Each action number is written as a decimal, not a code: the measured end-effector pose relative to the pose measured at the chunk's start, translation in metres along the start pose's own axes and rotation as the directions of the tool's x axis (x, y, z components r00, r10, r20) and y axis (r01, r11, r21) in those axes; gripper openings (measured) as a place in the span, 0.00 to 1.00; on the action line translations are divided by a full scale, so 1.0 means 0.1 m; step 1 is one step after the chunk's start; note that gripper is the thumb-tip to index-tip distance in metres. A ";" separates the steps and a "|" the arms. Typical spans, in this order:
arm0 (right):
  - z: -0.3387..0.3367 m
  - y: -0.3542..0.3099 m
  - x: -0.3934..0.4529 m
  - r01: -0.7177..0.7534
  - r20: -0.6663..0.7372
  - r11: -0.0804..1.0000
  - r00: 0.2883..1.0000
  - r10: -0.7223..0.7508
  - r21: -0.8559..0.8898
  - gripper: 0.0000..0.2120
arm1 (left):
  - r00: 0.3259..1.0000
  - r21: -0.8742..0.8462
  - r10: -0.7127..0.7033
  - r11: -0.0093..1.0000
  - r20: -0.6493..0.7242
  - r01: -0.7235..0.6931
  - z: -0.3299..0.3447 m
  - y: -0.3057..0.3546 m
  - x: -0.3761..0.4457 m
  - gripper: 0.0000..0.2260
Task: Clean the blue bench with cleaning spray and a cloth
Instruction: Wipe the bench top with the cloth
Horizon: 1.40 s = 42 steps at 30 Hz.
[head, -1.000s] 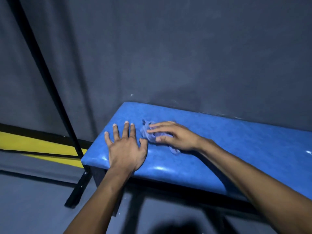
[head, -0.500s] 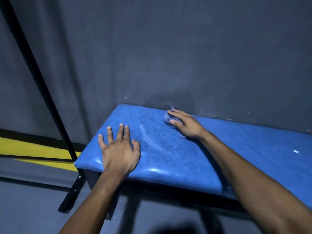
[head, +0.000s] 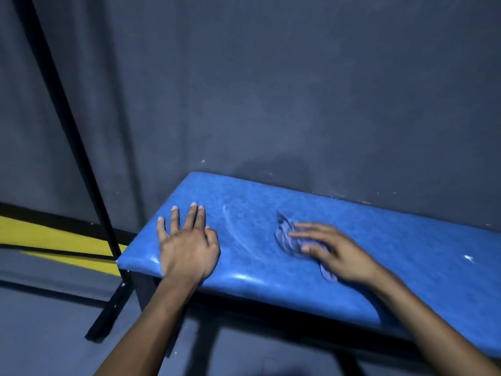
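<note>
A long padded bench with a glossy blue vinyl surface (head: 352, 267) stood against a dark grey wall (head: 271, 90), seen from above by the person leaning over it. The left hand (head: 189, 248) lay flat near the surface's left end, close to the front edge, its fingers (head: 193, 213) straight and spread wide, holding nothing and seemingly bracing the body. The right hand (head: 333, 253) rested towards the middle of the surface, its fingers (head: 303, 234) extended and lying narrow together, pressing down on a small crumpled pale-blue cloth (head: 286, 234); part of the cloth showed ahead of the fingertips and a scrap trailed out beside the wrist. The hand and cloth were blurred. A faint curved wet streak (head: 233, 229) marked the surface between the two hands. No spray bottle was in view. A black metal post (head: 67, 131) slanted down at the left, with a yellow band (head: 54, 240) low along the wall behind it. The step in hand appeared to be wiping. To do it well, the cloth probably needed even pressure from flat fingers, overlapping strokes reaching the rear edge by the wall and both ends, and gathering so that the trailing scrap did not drag.
</note>
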State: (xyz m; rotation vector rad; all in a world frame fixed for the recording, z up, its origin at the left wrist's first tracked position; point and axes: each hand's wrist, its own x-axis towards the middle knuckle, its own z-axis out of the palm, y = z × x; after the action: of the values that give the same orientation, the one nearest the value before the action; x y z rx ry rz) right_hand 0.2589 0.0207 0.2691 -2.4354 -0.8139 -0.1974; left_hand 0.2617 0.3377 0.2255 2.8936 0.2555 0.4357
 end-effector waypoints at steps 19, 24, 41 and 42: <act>0.26 -0.51 0.12 0.135 0.161 0.985 0.975 -0.151 0.103 0.12 | 1.000 0.007 0.009 1.000 -0.008 -0.009 0.02 -0.01 0.01 0.33; 0.59 -0.24 1.36 0.044 -0.058 0.998 0.997 -0.046 -0.037 0.14 | 1.000 -0.013 0.008 1.000 -0.003 -0.008 0.02 -0.03 0.04 0.32; 0.07 0.49 0.97 -0.114 -0.184 0.990 0.978 0.097 -0.085 0.13 | 1.000 -0.019 0.017 1.000 -0.026 -0.018 0.07 -0.04 0.03 0.31; 0.18 0.45 1.17 -0.142 -0.232 0.988 0.964 0.126 -0.054 0.13 | 1.000 -0.021 0.018 1.000 -0.025 -0.018 0.07 -0.04 0.04 0.30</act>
State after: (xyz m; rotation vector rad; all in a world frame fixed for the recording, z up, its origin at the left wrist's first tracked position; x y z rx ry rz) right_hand 0.3794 0.0605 0.2688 -2.4647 -0.5468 -0.4519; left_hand 0.2669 0.3416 0.2193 2.8736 0.2273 0.4750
